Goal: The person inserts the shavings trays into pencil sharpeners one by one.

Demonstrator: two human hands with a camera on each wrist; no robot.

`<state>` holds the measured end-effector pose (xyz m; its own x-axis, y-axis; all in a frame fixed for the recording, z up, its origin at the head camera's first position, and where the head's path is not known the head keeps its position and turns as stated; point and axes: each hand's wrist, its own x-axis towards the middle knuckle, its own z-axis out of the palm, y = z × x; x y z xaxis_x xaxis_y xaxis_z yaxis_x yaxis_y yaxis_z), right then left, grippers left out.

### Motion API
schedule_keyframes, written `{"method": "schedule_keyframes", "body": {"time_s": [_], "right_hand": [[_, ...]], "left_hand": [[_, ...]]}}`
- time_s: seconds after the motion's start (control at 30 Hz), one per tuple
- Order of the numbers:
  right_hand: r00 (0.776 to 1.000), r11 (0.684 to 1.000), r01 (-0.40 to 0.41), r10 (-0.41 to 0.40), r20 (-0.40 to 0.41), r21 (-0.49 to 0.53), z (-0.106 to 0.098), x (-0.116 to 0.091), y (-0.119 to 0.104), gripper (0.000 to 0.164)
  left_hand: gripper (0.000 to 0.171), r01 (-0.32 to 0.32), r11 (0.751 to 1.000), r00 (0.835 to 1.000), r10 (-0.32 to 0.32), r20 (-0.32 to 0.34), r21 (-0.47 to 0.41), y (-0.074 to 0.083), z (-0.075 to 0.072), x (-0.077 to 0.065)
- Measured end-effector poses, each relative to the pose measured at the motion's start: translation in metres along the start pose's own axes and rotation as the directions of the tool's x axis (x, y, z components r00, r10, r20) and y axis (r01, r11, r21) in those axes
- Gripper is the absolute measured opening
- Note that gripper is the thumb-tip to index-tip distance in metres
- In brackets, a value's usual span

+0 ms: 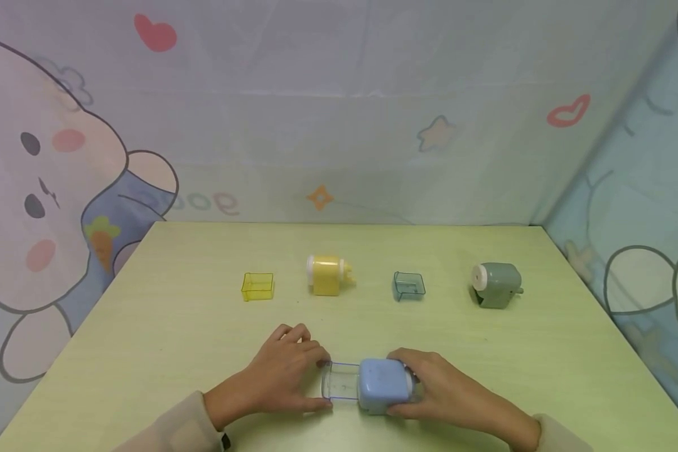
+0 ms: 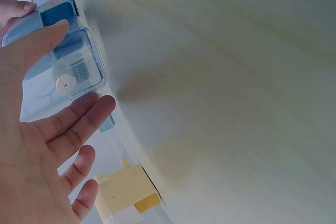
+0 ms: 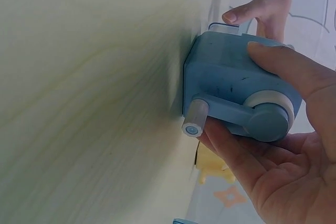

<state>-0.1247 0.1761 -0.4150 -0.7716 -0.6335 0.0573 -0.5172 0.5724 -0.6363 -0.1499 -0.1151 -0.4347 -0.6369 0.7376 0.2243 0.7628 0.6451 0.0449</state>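
A blue crank pencil sharpener (image 1: 382,384) lies near the table's front edge, its crank handle (image 3: 226,109) facing right. My right hand (image 1: 449,392) grips its body from the crank end, thumb on one side and fingers on the other. From the sharpener's left end a clear shavings drawer (image 1: 343,381) with blue edges sticks out. My left hand (image 1: 282,373) pinches the drawer's outer end between thumb and index finger; its other fingers stay off the drawer. Part of the drawer is hidden inside the sharpener body.
Behind the hands stand a yellow drawer (image 1: 257,289), a yellow sharpener (image 1: 326,276), a dark green drawer (image 1: 409,289) and a green sharpener (image 1: 500,285), spaced in a row from left to right. A printed cloth (image 1: 361,138) hangs behind the light wooden table (image 1: 164,351).
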Motion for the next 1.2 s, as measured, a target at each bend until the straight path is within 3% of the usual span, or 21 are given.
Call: {"method": "schedule_keyframes", "body": {"time_s": [1.2], "right_hand": [[1.0,1.0,-0.007,0.007,0.004,0.001,0.0001,0.0015,-0.0013,0.061]], "left_hand": [[0.06,-0.022,0.999,1.0,0.023,0.02,-0.026,0.0068,0.001,0.0022]]}}
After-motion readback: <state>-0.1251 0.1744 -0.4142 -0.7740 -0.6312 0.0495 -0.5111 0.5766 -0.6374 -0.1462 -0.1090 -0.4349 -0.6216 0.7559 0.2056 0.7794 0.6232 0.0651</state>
